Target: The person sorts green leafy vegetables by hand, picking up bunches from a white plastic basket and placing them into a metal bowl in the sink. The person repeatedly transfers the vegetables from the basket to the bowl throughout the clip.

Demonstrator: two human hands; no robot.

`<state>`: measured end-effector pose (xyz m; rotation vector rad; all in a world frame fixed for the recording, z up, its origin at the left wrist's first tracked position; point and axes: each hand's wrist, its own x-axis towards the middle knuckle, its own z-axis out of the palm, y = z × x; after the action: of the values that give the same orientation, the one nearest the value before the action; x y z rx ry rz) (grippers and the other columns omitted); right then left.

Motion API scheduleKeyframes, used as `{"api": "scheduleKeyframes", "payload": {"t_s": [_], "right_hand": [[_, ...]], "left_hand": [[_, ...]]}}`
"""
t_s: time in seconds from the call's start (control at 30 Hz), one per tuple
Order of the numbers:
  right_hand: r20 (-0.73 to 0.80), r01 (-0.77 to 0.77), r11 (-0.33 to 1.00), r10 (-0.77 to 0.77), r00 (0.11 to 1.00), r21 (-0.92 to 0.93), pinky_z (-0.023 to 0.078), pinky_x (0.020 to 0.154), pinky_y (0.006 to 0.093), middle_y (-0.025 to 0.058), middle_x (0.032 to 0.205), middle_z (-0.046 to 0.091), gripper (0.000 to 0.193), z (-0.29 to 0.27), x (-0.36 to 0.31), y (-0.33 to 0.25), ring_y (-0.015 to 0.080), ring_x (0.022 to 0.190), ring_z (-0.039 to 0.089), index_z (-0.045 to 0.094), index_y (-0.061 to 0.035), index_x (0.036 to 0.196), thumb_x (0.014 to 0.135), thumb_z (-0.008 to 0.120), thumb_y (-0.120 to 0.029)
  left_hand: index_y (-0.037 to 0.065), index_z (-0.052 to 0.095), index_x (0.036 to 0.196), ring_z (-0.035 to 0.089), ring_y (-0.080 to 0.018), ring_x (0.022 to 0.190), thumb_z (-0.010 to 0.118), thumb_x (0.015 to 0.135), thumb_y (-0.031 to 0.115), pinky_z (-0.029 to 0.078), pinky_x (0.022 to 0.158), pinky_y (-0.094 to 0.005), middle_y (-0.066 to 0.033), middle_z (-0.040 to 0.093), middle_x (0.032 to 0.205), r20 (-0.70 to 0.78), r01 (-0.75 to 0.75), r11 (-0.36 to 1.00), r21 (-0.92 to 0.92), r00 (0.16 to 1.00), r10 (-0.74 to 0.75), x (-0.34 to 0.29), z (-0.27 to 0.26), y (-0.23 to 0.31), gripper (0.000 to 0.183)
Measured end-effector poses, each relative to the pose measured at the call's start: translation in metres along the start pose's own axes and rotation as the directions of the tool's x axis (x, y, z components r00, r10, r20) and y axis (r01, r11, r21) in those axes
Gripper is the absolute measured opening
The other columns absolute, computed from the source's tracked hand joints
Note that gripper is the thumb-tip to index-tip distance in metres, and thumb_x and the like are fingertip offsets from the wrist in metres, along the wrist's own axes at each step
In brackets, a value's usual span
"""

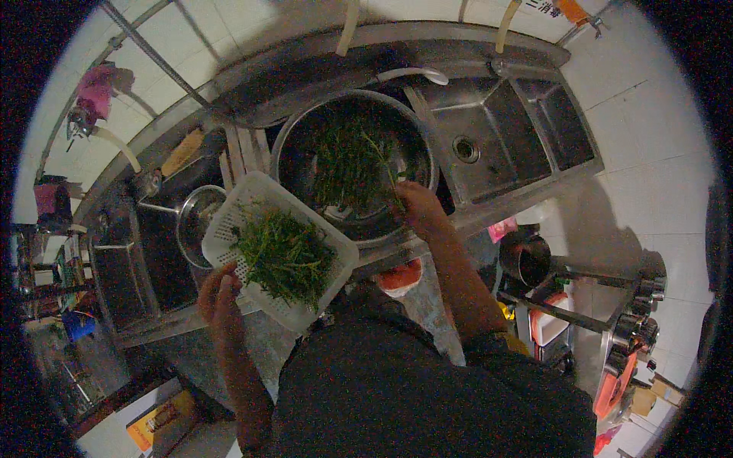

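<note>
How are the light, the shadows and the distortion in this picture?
Head view: dim and grainy, corners black; fisheye bending curves the steel sink unit; a soft shadow darkens the tiled wall at right; greens in the metal basin look murky.

Pink cloth [95, 93] at upper left, metal pot [511, 262], white tiled wall [645, 195]

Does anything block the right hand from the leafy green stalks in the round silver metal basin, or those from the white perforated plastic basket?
Nothing visible separates the right hand from the leafy green stalks; it holds one. Toward the white basket, only the near-left rim of the metal basin and the basket's wall intervene.
</note>
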<state>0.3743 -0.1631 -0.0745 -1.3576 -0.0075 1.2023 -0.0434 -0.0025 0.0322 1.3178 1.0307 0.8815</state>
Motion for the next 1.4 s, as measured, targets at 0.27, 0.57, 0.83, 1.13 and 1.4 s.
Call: {"api": "scheduleKeyframes", "payload": {"t_s": [0.27, 0.57, 0.83, 1.13, 1.4], "right_hand": [[0.309, -0.02, 0.991, 0.061, 0.949, -0.135, 0.051, 0.062, 0.0296, 0.0065, 0.091, 0.066, 0.024, 0.113, -0.105, -0.016, 0.0145, 0.073, 0.061, 0.066, -0.0006, 0.113, 0.095, 0.068, -0.017], [0.467, 0.04, 0.947, 0.121, 0.876, -0.319, 0.049, 0.073, 0.0323, 0.0051, 0.092, 0.068, 0.025, 0.172, -0.139, 0.015, 0.0161, 0.08, 0.061, 0.07, -0.0011, 0.108, 0.093, 0.069, -0.022], [0.483, 0.105, 0.883, 0.147, 0.863, -0.458, 0.052, 0.089, 0.0353, 0.0072, 0.103, 0.072, 0.028, 0.197, -0.141, 0.012, 0.0181, 0.095, 0.066, 0.072, -0.0016, 0.114, 0.093, 0.071, -0.022], [0.593, 0.572, 0.689, -0.252, 0.765, -0.445, 0.052, 0.072, 0.0417, 0.0114, 0.092, 0.068, 0.018, 0.212, -0.145, 0.028, 0.0245, 0.084, 0.064, 0.065, 0.0004, 0.092, 0.085, 0.069, -0.016], [0.695, 0.867, 0.394, -0.531, 0.485, -0.304, 0.048, 0.073, 0.0468, 0.017, 0.087, 0.059, 0.023, 0.218, -0.153, 0.027, 0.0362, 0.084, 0.061, 0.063, -0.0007, 0.089, 0.083, 0.072, -0.021]], "left_hand": [[-0.001, 0.072, 0.124, 0.066, -0.0173, 0.101, 0.069, 0.099, 0.021, 0.052, 0.091, -0.0322, -0.0094, 0.072, 0.113, 0.306, -0.079, 0.996, 0.037, 0.95, 0.064, 0.028, 0.062, 0.027, 0.033], [-0.004, 0.072, 0.117, 0.067, -0.014, 0.09, 0.069, 0.1, 0.026, 0.054, 0.082, -0.0304, -0.0085, 0.074, 0.103, 0.17, 0.102, 0.982, -0.156, 0.983, -0.075, 0.014, 0.058, 0.04, 0.034], [-0.005, 0.073, 0.11, 0.065, -0.0124, 0.086, 0.068, 0.1, 0.019, 0.053, 0.077, -0.0301, -0.0092, 0.074, 0.099, 0.14, 0.045, 0.999, -0.01, 0.989, -0.044, -0.003, 0.04, 0.035, 0.026], [-0.001, 0.072, 0.105, 0.057, -0.0091, 0.08, 0.068, 0.1, 0.018, 0.048, 0.071, -0.0271, -0.0012, 0.068, 0.092, 0.041, -0.079, 0.996, -0.029, 0.996, 0.08, -0.016, 0.027, 0.013, 0.02], [0.001, 0.069, 0.11, 0.053, -0.0093, 0.075, 0.069, 0.098, 0.02, 0.046, 0.066, -0.0266, -0.0023, 0.065, 0.09, -0.201, -0.402, 0.901, -0.166, 0.908, 0.368, 0.007, 0.011, -0.007, 0.022]]}}
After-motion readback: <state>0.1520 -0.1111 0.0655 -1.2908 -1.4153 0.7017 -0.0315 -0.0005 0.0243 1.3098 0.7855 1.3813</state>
